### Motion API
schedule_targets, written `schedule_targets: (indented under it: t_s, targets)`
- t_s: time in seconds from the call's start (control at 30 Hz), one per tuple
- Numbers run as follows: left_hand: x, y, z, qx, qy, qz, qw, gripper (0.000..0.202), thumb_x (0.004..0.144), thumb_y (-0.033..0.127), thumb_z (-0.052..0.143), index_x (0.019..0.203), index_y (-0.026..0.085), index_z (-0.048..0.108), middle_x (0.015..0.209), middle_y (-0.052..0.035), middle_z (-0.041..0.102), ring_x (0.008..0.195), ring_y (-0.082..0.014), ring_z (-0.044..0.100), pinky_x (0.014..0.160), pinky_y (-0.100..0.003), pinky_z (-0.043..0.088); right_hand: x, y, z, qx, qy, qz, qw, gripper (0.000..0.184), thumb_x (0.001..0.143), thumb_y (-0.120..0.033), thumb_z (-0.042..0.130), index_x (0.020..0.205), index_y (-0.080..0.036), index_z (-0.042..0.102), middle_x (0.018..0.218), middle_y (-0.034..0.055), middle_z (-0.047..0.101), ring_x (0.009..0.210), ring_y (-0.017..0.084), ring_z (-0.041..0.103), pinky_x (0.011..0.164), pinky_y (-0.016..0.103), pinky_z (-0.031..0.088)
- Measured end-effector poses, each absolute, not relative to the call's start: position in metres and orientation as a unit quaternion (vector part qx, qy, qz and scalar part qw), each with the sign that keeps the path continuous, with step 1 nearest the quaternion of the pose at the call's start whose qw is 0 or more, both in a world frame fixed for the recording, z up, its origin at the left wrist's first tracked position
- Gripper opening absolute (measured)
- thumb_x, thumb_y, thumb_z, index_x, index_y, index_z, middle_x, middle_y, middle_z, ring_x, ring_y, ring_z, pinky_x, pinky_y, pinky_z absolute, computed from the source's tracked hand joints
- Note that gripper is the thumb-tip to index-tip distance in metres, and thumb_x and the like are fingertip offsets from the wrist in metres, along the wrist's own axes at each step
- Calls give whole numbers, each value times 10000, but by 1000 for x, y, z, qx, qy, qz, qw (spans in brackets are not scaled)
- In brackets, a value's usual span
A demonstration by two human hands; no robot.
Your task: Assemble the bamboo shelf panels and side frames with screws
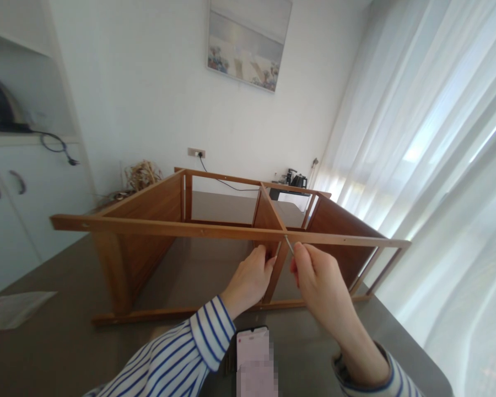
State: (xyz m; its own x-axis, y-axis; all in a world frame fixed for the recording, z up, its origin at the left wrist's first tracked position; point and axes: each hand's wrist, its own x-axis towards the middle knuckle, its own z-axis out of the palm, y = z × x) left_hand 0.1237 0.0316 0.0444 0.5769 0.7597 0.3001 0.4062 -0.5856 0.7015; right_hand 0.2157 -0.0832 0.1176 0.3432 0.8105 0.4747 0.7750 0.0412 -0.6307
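A wooden shelf frame lies on its side, with panels at both ends and a shelf board across its middle. My left hand is closed on the edge of that middle section, just under the upper front rail; some of its fingers are hidden behind the wood. In my right hand is a thin metal hex key, pinched between thumb and fingers. Its far end meets the front rail where the middle shelf joins it. The fitting at that joint is too small to make out.
The frame rests on a dark grey table. A phone lies near my left sleeve, and a clear plastic bag at the left. White curtains hang close on the right. A cabinet stands left, with a loose cord on top.
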Motion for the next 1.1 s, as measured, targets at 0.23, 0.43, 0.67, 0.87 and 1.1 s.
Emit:
schedule_targets:
  t_s: [0.23,0.43,0.67,0.87,1.1]
  targets:
    - [124,31,44,837,348,304,294,248,918,370,318,943,196,492,1013,-103,640,844,-225,642,680,-307,433,217,-85,120,-684,-574,50,447,422,955,-361,317,600,-199,478,519,-30,513,491,102,470,501,221,293]
    - [124,33,43,838,342,305,296,250,919,376,322,946,199,496,995,-96,646,842,-228,647,690,-309,443,219,-90,125,-683,-603,49,409,418,954,-425,334,645,-202,507,552,-29,536,517,107,486,520,228,293]
    - [124,34,42,836,344,305,300,261,920,385,316,967,200,496,1016,-96,645,844,-220,648,699,-305,451,222,-91,125,-690,-604,50,395,409,956,-409,330,657,-201,516,553,-27,533,522,110,483,516,229,287]
    - [123,32,43,839,344,301,296,250,922,377,322,966,202,494,1035,-94,645,879,-222,648,710,-301,451,222,-90,126,-697,-608,30,378,402,941,-385,360,620,-192,508,536,-22,526,512,111,472,516,230,289]
    - [122,32,44,839,351,290,299,256,929,369,323,979,188,498,1010,-107,650,839,-220,657,698,-306,453,220,-85,123,-693,-581,62,422,399,934,-320,340,595,-188,505,477,-32,515,463,100,481,493,211,308]
